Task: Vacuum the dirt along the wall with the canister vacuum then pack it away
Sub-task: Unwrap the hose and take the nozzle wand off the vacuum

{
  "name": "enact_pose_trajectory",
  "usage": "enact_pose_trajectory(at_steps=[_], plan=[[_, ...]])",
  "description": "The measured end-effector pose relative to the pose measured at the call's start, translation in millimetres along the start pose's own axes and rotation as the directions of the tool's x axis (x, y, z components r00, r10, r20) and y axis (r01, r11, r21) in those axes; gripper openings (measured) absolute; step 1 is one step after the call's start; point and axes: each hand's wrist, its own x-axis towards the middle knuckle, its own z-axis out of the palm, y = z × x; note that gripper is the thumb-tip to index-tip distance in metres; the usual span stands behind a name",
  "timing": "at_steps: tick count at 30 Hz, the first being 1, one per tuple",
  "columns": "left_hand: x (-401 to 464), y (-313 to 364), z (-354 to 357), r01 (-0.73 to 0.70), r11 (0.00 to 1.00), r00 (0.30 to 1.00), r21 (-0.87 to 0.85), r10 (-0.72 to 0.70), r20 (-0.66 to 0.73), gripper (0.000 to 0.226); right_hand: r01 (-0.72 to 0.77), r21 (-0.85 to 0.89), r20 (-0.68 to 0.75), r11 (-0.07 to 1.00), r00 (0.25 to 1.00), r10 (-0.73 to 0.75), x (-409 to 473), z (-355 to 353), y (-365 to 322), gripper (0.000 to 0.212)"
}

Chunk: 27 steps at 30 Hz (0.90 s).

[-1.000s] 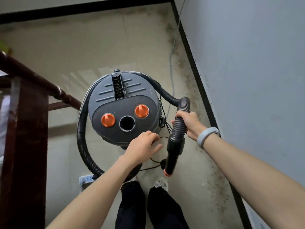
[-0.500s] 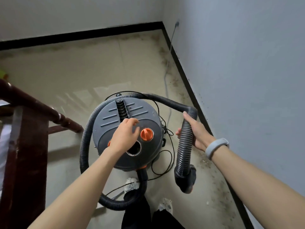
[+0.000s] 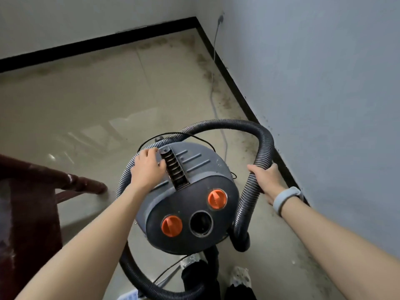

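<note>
The left hand (image 3: 148,168) lies on top of the canister vacuum (image 3: 186,198), fingers bent over the near edge of the ribbed carry handle (image 3: 174,168); whether they actually close round it cannot be made out. To the right, the right hand (image 3: 265,177) grips the corrugated hose (image 3: 263,146) where it comes down from its loop, just beside the wall (image 3: 324,83). The vacuum sits on the floor (image 3: 75,105) below the person, its two orange knobs (image 3: 217,199) and open port (image 3: 201,223) facing up, with the hose circling it on both sides.

Judging from this, the risks come from the loose lines. If the canister is lifted or dragged by the handle, the hose loop at the lower left could catch on the dark wooden railing (image 3: 82,182) or tangle with the person's feet (image 3: 240,276). The thin black cord (image 3: 173,134) draped over the back of the body could snag under the hand. The pale cable (image 3: 214,92) running along the skirting looks to lead up to a wall outlet; pulling the machine away could jerk it taut. Dirt (image 3: 218,92) still shows along the skirting, so packing up now may leave the cleaning unfinished.

The hose end near the lower right is dark and its opening hard to read. A bluish object at the bottom edge is cut off, and the canister's base and wheels are hidden beneath its lid.
</note>
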Motion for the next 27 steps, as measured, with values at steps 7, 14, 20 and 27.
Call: enact_pose_trajectory(at_steps=[7, 14, 20, 27], plan=[[69.7, -20.5, 17.6, 0.040, 0.999, 0.995, -0.007, -0.039, 0.086, 0.054, 0.020, -0.062, -0.127, 0.998, 0.992, -0.028, 29.0, 19.2, 8.1, 0.053], [95.6, -21.8, 32.1, 0.007, 0.999, 0.980, 0.032, -0.013, 0.197, 0.057, 0.128, -0.031, -0.223, 0.991, 0.966, -0.132, 46.8, 20.1, -6.9, 0.037], [97.2, -21.3, 17.9, -0.020, 1.000, 0.996, -0.010, 0.021, 0.084, 0.054, 0.262, -0.057, -0.077, 0.963, 0.961, -0.266, 37.0, 12.9, -10.4, 0.030], [99.2, -52.7, -12.3, -0.028, 0.998, 0.998, 0.057, 0.025, 0.064, 0.039, 0.479, -0.321, -0.012, 0.817, 0.860, -0.509, 32.5, 27.8, -56.5, 0.039]])
